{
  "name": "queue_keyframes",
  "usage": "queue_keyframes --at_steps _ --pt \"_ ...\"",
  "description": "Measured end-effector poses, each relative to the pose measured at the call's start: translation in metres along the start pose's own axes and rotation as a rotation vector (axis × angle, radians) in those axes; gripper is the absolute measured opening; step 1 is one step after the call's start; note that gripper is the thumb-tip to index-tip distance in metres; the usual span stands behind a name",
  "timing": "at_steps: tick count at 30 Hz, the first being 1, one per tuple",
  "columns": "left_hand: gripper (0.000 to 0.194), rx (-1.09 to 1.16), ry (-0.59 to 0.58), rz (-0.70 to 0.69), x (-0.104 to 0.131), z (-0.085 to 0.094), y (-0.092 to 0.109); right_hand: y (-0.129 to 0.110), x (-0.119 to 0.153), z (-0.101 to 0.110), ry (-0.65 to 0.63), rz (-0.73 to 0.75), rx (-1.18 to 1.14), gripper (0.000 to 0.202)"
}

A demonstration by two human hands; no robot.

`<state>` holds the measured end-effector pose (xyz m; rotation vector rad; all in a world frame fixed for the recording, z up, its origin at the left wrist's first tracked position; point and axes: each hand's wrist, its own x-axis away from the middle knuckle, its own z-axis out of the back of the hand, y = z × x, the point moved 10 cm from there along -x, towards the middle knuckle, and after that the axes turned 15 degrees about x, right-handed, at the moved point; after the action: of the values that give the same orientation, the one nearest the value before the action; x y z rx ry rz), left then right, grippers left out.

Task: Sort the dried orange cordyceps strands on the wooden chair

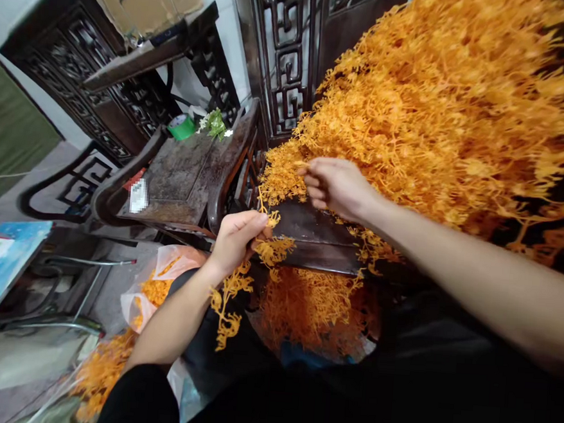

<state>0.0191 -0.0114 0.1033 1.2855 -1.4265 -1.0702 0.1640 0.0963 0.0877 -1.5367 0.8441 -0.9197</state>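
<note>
Left of the carved wooden armchair (pixel 183 163) and lower is 1 blue-printed panel (pixel 9 276). Below the armchair are loose orange sprigs (pixel 101 369), too tangled to count, and 1 thin plastic bag (pixel 182 258) holding more. The armchair's seat bears 1 white-and-red packet (pixel 139 195), 1 roll of green tape (pixel 182 127) and 1 bunch of green-and-white flowers (pixel 215 124).

Just right of the armchair, the left hand (pixel 236 237) pinches 1 orange artificial sprig (pixel 232 292), which dangles below it. Farther right, the right hand (pixel 336 186), its fingers curled in, appears to nip 1 small orange piece (pixel 299 164); blur leaves this unsure. Right of the armchair, 1 big orange heap (pixel 438 119) covers much of a dark wooden bench (pixel 319 230), with 1 lower pile (pixel 312 297) beneath.

The step looks like handling sprigs singly at the heap's edge; the next move seems to call for a light fingertip grip against tangling.
</note>
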Motion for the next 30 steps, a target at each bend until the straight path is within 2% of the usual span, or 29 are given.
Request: queue_keyframes --at_steps 2,4,6,7,9,10,12,14,16,17,19,21,23,24,25,28,30 --pt "0.048 -0.017 0.026 -0.009 -0.003 0.003 -0.003 0.0 0.014 -0.026 -0.18 0.006 0.118 0.026" --pt "0.047 -0.051 0.049 -0.05 -0.006 0.004 -0.003 -0.005 0.032 -0.05 -0.3 0.101 0.323 0.039" --pt "0.047 -0.069 0.052 -0.07 -0.008 0.002 -0.003 -0.017 0.04 -0.058 -0.277 0.273 0.542 0.047" --pt "0.048 -0.063 0.051 -0.052 -0.009 0.002 -0.004 -0.024 0.038 -0.052 -0.2 0.351 0.613 0.048" --pt "0.051 -0.014 0.074 0.002 -0.009 0.005 -0.007 -0.029 0.024 -0.024 -0.001 0.415 0.624 0.048" --pt "0.051 0.023 0.099 0.02 -0.01 0.009 -0.008 -0.026 0.012 -0.006 0.092 0.387 0.584 0.046" --pt "0.05 0.103 0.153 0.024 -0.013 0.019 -0.007 -0.006 -0.017 0.021 0.176 0.256 0.532 0.04" --pt "0.048 0.166 0.175 0.025 -0.02 0.027 -0.009 0.015 -0.04 0.028 0.169 0.109 0.64 0.035" --pt "0.048 0.205 0.16 0.054 -0.027 0.028 -0.015 0.023 -0.047 0.019 0.147 0.048 0.827 0.042" --pt "0.048 0.219 0.158 0.065 -0.029 0.028 -0.018 0.018 -0.045 0.01 0.149 0.076 0.91 0.05" --pt "0.049 0.245 0.162 0.061 -0.032 0.026 -0.022 -0.003 -0.028 -0.013 0.163 0.244 0.992 0.06" --pt "0.048 0.258 0.164 0.028 -0.032 0.023 -0.02 -0.022 -0.004 -0.038 0.093 0.422 0.945 0.054" --pt "0.046 0.251 0.153 -0.015 -0.03 0.02 -0.015 -0.028 0.012 -0.053 -0.062 0.476 0.826 0.037" --pt "0.045 0.252 0.149 -0.032 -0.029 0.02 -0.012 -0.028 0.013 -0.051 -0.103 0.457 0.762 0.032" --pt "0.044 0.261 0.147 -0.043 -0.028 0.02 -0.009 -0.029 0.011 -0.042 -0.089 0.432 0.706 0.027" --pt "0.044 0.343 0.148 -0.033 -0.029 0.022 -0.006 -0.037 -0.002 0.011 0.174 0.422 0.644 0.017" --pt "0.038 0.422 0.169 0.005 -0.031 0.022 -0.01 -0.039 -0.006 0.022 0.223 0.471 0.746 0.014"
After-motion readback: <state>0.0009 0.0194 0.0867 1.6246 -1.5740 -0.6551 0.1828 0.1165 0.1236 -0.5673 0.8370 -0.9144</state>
